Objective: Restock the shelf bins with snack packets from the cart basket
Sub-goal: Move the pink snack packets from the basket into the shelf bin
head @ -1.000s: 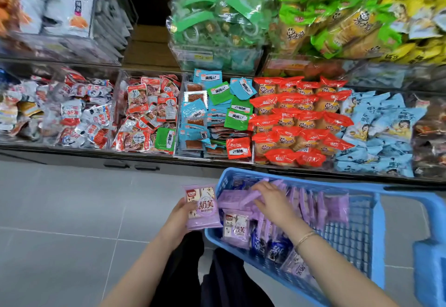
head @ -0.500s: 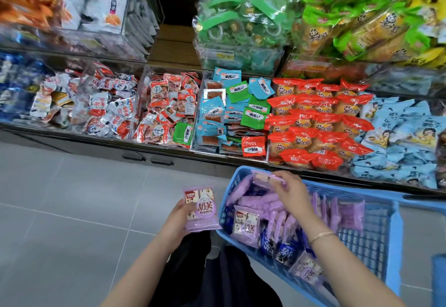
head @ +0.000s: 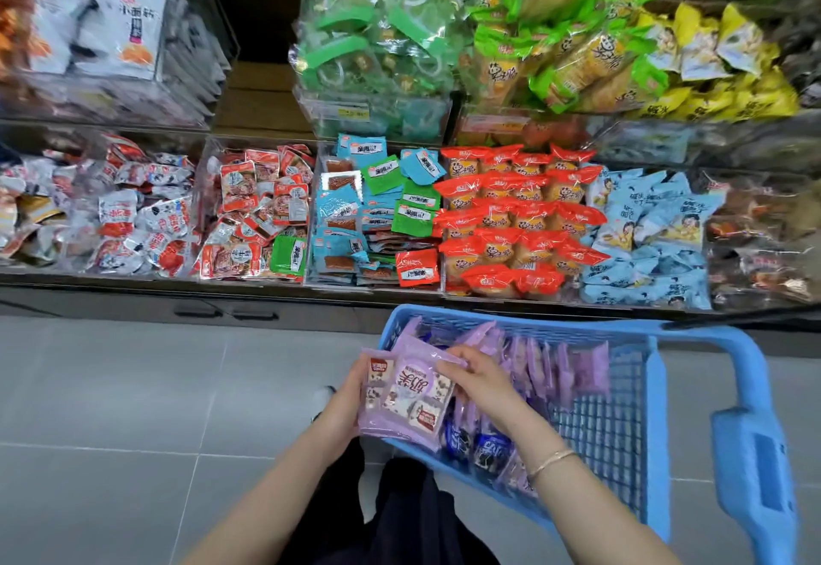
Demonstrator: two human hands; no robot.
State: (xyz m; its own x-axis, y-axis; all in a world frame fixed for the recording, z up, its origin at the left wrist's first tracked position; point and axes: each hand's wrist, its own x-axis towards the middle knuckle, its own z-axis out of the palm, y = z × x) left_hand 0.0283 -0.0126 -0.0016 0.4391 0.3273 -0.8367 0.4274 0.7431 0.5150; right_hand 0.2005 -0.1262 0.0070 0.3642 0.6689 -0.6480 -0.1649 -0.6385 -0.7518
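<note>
Grips purple snack packets (head: 406,391) over cart basket (head: 657,335), fingers of left hand (head: 348,404) and right hand (head: 482,380) curled round them.

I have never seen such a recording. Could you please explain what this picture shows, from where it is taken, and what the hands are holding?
There is no machine here. A person wears one camera on the head, and it looks forward and down, so you see that person's own two arms. The left hand grips a small stack of purple packets from the left side. The right hand, with a bracelet on its wrist, holds the top packet at its right edge. Below them is a blue cart basket, which holds more purple packets and some dark blue packets. Beyond it, clear shelf bins are filled with red packets, light blue packets and others.
</note>
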